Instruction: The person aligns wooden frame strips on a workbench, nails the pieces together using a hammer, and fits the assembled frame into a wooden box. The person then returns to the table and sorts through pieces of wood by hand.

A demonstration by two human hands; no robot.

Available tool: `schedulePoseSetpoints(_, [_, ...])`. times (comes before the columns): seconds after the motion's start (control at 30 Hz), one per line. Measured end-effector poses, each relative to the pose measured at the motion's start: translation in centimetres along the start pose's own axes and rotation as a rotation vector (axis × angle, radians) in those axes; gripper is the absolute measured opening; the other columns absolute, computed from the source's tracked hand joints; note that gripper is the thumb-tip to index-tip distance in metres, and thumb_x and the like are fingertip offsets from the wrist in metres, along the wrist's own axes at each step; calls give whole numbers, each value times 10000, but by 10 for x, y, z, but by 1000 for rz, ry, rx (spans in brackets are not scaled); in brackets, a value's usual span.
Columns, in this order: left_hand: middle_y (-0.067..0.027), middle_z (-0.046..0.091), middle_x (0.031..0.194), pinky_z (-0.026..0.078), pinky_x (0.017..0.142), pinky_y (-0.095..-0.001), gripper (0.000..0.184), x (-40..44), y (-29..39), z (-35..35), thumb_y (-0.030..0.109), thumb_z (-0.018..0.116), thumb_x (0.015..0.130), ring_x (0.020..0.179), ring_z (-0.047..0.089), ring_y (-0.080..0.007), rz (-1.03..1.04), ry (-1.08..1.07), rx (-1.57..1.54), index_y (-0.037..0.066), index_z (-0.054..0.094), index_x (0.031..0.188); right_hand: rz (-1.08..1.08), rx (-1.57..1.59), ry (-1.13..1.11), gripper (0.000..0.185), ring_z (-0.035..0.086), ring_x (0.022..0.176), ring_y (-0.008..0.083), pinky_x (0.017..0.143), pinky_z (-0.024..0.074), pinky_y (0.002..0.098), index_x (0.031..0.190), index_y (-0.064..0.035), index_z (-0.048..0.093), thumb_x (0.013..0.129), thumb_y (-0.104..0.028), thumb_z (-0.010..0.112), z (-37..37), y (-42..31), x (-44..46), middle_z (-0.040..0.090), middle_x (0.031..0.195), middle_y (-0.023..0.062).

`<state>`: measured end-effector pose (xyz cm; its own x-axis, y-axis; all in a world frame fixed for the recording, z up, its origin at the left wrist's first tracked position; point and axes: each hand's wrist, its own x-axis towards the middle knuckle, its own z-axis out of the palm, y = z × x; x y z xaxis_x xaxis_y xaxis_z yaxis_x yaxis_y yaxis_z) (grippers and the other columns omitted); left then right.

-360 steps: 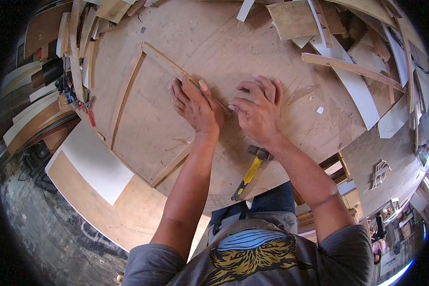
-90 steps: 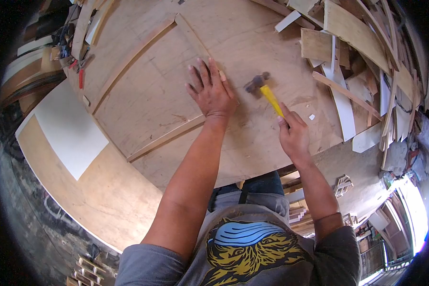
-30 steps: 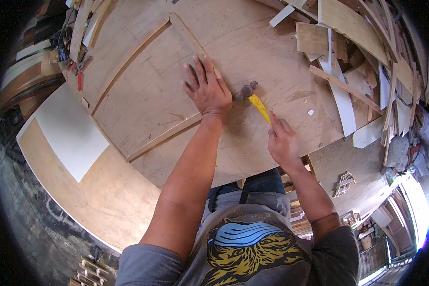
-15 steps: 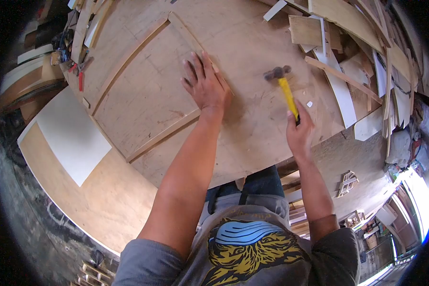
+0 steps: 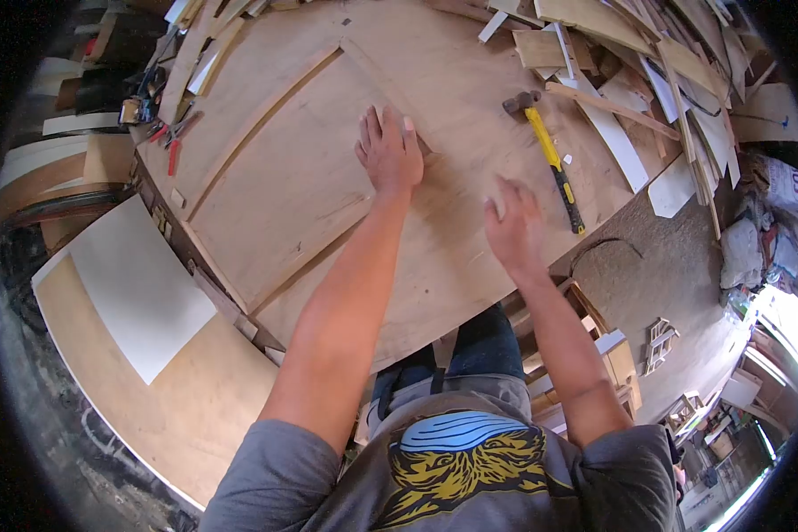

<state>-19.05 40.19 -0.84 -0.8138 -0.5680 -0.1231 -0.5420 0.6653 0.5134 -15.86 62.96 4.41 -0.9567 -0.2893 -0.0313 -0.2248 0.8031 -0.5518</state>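
Note:
My left hand (image 5: 392, 160) lies with its fingers stretched out at a corner of a thin wooden frame (image 5: 266, 124), near a strip that runs back from it. The palm hides part of that corner. My right hand (image 5: 514, 223) hovers over the board, slightly blurred, fingers and thumb apart, holding nothing. Just to its right a claw-less hammer with a yellow and black handle (image 5: 554, 158) rests on the plywood board (image 5: 470, 266), its dark head pointing away from me.
Red-handled pliers (image 5: 174, 152) lie at the board's left side. Wood offcuts (image 5: 625, 120) are heaped along the back right, with more strips (image 5: 186, 62) at the back left. A curved panel with a white sheet (image 5: 142, 284) stands lower left.
The hammer has left my right hand and now lies on the board. My right hand has drawn away to the left, while my left hand stays on the frame.

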Motion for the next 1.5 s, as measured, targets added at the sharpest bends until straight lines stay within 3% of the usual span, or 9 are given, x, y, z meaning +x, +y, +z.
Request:
schedulePoseSetpoints(0.17, [-216, 383, 1617, 247, 1219, -550, 527, -55, -65, -64, 351, 592, 1031, 1530, 297, -391, 144, 108, -41, 111, 512, 1494, 174, 193, -214, 412, 639, 1177, 362, 950, 533, 484, 1300, -72, 662, 961, -305, 679, 58, -67, -62, 672, 1272, 173])
schedulePoseSetpoints(0.37, [-211, 492, 1521, 325, 1171, -543, 475, -137, -213, -134, 345, 620, 1017, 1439, 414, -410, 106, 113, 31, 102, 580, 1424, 282, 483, -416, 475, 729, 1008, 349, 922, 554, 427, 1274, -51, 678, 921, -365, 727, 118, -144, -105, 744, 1129, 170])
schedulePoseSetpoints(0.47, [-194, 513, 1489, 336, 1160, -538, 474, -171, -261, -165, 346, 628, 1010, 1412, 437, -393, 81, 57, 115, 104, 584, 1415, 394, 595, -369, 488, 747, 844, 238, 733, 583, 368, 1254, 32, 660, 911, -299, 766, 153, -181, -115, 744, 1003, 166])
schedulePoseSetpoints(0.6, [-166, 540, 1442, 353, 1142, -523, 509, -199, -294, -174, 329, 657, 978, 1367, 472, -365, 120, -66, 257, 121, 558, 1432, 632, 705, -410, 527, 735, 815, 201, 674, 579, 348, 1286, 41, 606, 921, -305, 763, 164, -225, -118, 734, 985, 169])
schedulePoseSetpoints(0.83, [-132, 614, 1340, 398, 1087, -506, 530, -225, -291, -170, 334, 690, 936, 1283, 547, -335, 194, -115, 252, 144, 559, 1412, 650, 672, -229, 582, 720, 767, 210, 643, 572, 353, 1273, 44, 573, 877, -316, 800, 194, -224, -131, 710, 1031, 202])
schedulePoseSetpoints(1.07, [-142, 683, 1237, 456, 1029, -503, 463, -260, -240, -165, 344, 678, 945, 1176, 626, -349, 221, -240, 143, 124, 624, 1349, 546, 405, 19, 609, 707, 1003, 394, 881, 556, 461, 1203, 23, 583, 792, -337, 852, 174, -184, -159, 699, 1098, 254])
schedulePoseSetpoints(1.23, [-211, 705, 1166, 514, 967, -505, 424, -284, -217, -142, 333, 681, 944, 1090, 655, -415, 241, -268, -80, 78, 668, 1282, 616, 353, 15, 637, 667, 1107, 434, 954, 527, 480, 1210, 28, 565, 799, -364, 852, 127, -176, -183, 680, 1138, 291])
schedulePoseSetpoints(1.37, [-225, 676, 1242, 504, 1018, -490, 430, -298, -206, -146, 328, 663, 978, 1175, 622, -434, 176, -372, -125, 52, 656, 1307, 560, 348, 62, 653, 661, 1121, 439, 969, 521, 484, 1232, 34, 557, 813, -380, 841, 135, -154, -205, 673, 1159, 301])
schedulePoseSetpoints(1.5, [-230, 703, 1181, 520, 971, -496, 413, -283, -239, -145, 352, 681, 960, 1119, 653, -426, 207, -244, -92, 60, 697, 1252, 554, 358, 7, 676, 659, 1144, 437, 980, 518, 486, 1259, 37, 555, 828, -411, 821, 131, -152, -214, 673, 1191, 302])
